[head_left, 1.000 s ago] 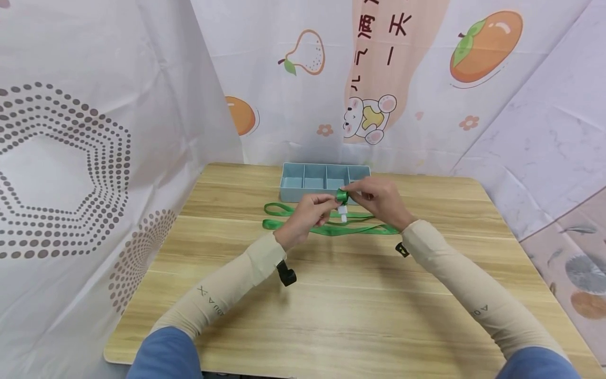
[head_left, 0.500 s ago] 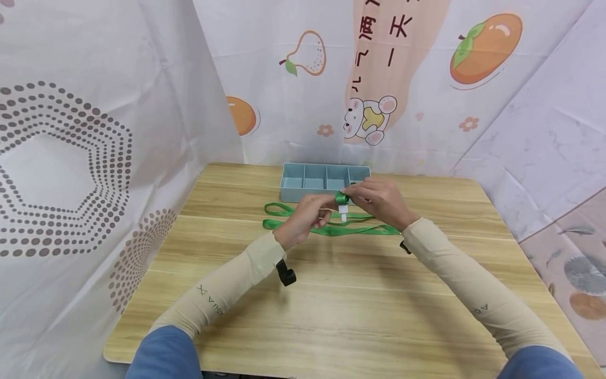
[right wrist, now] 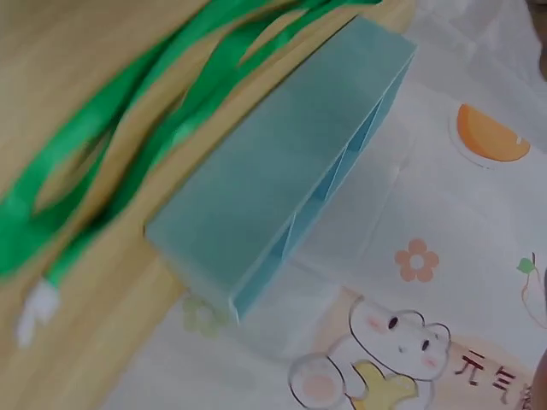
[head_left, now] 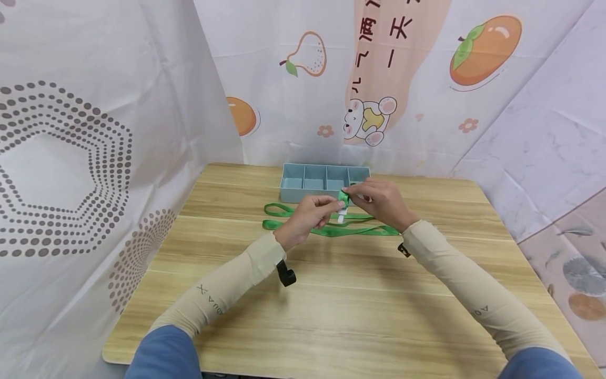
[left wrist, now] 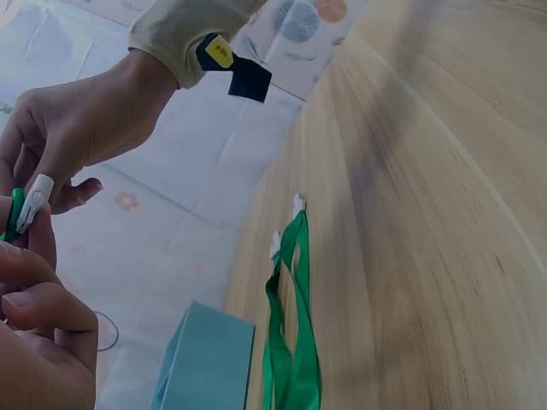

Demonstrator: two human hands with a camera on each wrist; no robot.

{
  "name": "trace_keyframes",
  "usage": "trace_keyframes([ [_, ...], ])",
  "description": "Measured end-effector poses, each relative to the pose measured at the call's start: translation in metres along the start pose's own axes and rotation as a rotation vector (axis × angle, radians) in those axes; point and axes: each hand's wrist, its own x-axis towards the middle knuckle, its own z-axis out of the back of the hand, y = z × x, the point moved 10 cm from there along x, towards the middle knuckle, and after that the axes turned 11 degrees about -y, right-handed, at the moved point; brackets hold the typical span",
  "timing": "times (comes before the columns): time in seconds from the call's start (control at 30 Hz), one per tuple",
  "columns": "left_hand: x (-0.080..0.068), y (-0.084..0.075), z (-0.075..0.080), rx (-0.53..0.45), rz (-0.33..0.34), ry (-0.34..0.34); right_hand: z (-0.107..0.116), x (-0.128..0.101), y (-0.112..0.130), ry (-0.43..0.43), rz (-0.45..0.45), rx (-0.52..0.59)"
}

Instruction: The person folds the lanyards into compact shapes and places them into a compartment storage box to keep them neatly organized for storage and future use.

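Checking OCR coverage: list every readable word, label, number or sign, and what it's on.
"元气": backdrop cloth; next character probably 满, the rest cut off
"一天": same cloth; anything above cut off
"X": left sleeve; its other letters too small to be sure
Right sleeve: lettering too small
Yellow label, right wrist's black strap: unreadable
Green straps, blue tray: no text visible

Green ribbons [right wrist: 175, 128], one with a white clip [right wrist: 37, 309], lie on the surface [right wrist: 60, 51] beside a blue box [right wrist: 273, 145].
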Motion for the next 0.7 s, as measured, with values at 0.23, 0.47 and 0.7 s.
trace_keyframes([
  [0.23, -0.001, -0.008, 0.0, 0.093, -0.063, -0.013, -0.001, -0.011, -0.03, -0.021, -0.479, 0.146],
  [0.47, 0.002, -0.012, 0.006, 0.13, -0.118, -0.093, -0.019, -0.033, -0.053, -0.033, -0.95, 0.458],
  [0.7, 0.004, -0.016, 0.019, 0.197, -0.217, -0.19, -0.049, -0.058, -0.044, 0.087, -1.307, 0.758],
])
